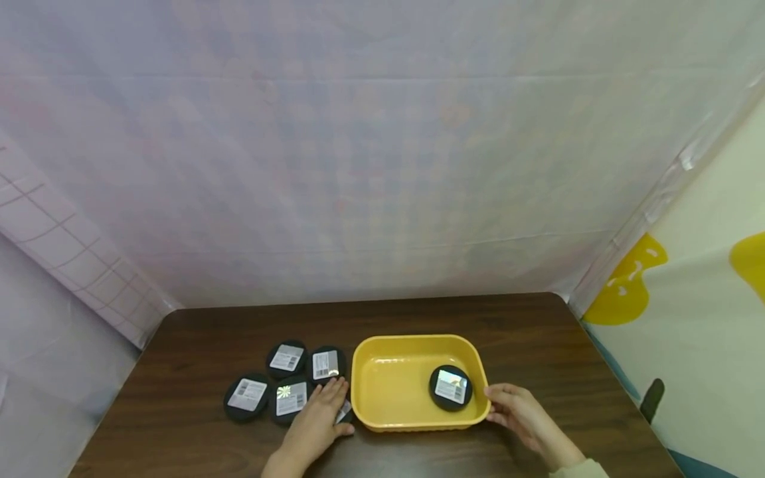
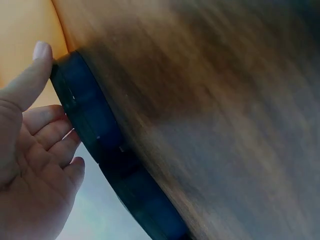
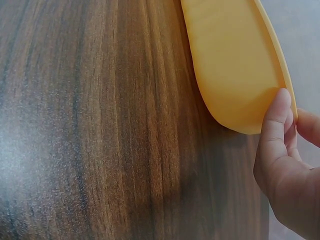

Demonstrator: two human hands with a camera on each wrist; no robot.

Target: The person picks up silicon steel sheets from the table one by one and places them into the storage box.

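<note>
In the head view my left hand point(image 1: 318, 419) lies over a flat round black case point(image 1: 344, 411) with a white label, partly hidden under it. The fingers reach forward and the thumb is spread out near the case's edge. The left wrist view shows the fingertips right at the top of a dark case point(image 2: 87, 100). At the right end of a yellow plastic basin point(image 1: 394, 392), my right hand point(image 1: 516, 413) pinches the rim between thumb and fingers. Inside the basin, toward its right side, lies another labelled black case point(image 1: 451, 388).
Several more black cases sit left of the basin: a far one point(image 1: 287, 359), one by the basin point(image 1: 327, 364), one at the hand point(image 1: 291, 398) and a leftmost one point(image 1: 246, 397). All lie on a dark wooden table point(image 1: 514, 325) with a pale curtain point(image 1: 382, 166) behind.
</note>
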